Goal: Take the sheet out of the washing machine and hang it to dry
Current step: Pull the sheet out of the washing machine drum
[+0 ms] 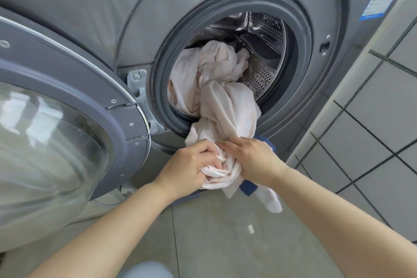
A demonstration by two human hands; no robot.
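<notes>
A pale pink sheet [222, 99] spills in a twisted rope from the drum of the grey washing machine [228, 2] over the rubber door seal. Part of it still lies bunched inside the drum. Below the opening my left hand [191, 165] grips a wad of the sheet, fingers curled round it. My right hand [252, 158] holds the same bundle from the right side, thumb and fingers wrapped over the cloth. A loose end with a blue patch hangs under my right wrist.
The round glass door [56, 133] stands swung open at the left, close to my left forearm. A white tiled wall [372, 119] runs along the right. Grey floor tiles [225, 244] lie below my arms.
</notes>
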